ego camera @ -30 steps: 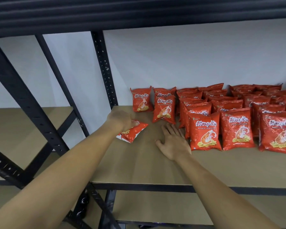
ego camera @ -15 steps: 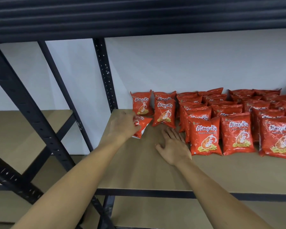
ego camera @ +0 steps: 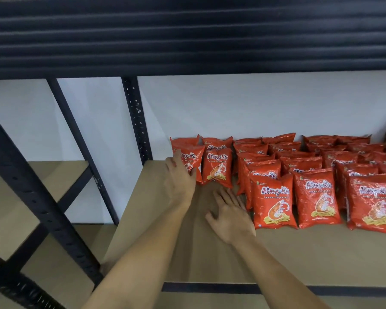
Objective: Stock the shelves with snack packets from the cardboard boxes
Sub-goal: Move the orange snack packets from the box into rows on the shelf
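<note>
Several red prawn-cracker packets [ego camera: 273, 201] stand in rows on the wooden shelf board [ego camera: 276, 255], from the middle to the right. At the left end of the rows stands one more red packet [ego camera: 191, 160], upright in front of another. My left hand [ego camera: 179, 177] grips this packet from its left side, thumb across its lower front. My right hand [ego camera: 228, 210] lies flat on the board with fingers spread, just left of the front row, holding nothing. No cardboard box is in view.
Black metal shelf uprights [ego camera: 136, 121] and diagonal braces [ego camera: 25, 181] stand to the left. A dark upper shelf edge [ego camera: 187, 36] hangs overhead. Another wooden shelf [ego camera: 20, 208] lies lower left. A white wall runs behind.
My left hand has carried the packet from lying on the board back to the left end of the rows and stood it upright. My right hand has stayed flat on the shelf.
</note>
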